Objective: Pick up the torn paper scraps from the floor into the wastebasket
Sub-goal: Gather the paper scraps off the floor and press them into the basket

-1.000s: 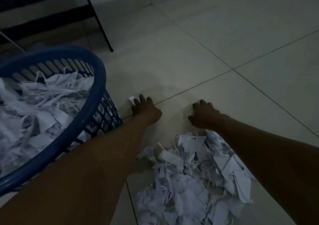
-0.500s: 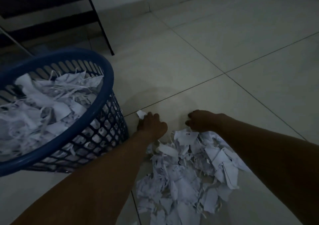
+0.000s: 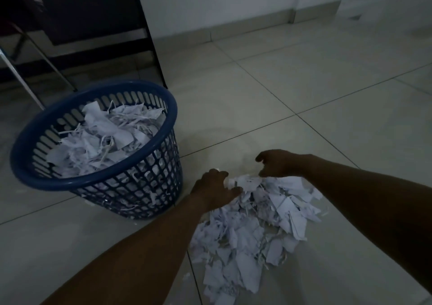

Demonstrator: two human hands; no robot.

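Note:
A heap of torn white paper scraps (image 3: pixel 252 232) lies on the tiled floor in front of me. Left of it stands the blue plastic wastebasket (image 3: pixel 93 178), its lattice wall upright, filled high with scraps. My left hand (image 3: pixel 215 187) is at the heap's upper left edge with its fingers curled round some scraps; white bits show between the fingers. At the heap's far edge is my right hand (image 3: pixel 278 164), cupped with the thumb lifted apart and its fingertips touching the top scraps.
Dark furniture with thin black legs (image 3: pixel 154 47) stands behind the basket, and a slanted white pole (image 3: pixel 21 80) is at far left. A wall and skirting board (image 3: pixel 257 26) run along the back. Pale floor tiles (image 3: pixel 327 94) stretch to the right.
Both hands have drawn back toward me from the bare tile onto the heap's far edge. The left hand has gathered the lone scrap. The view has pulled back, showing the whole basket.

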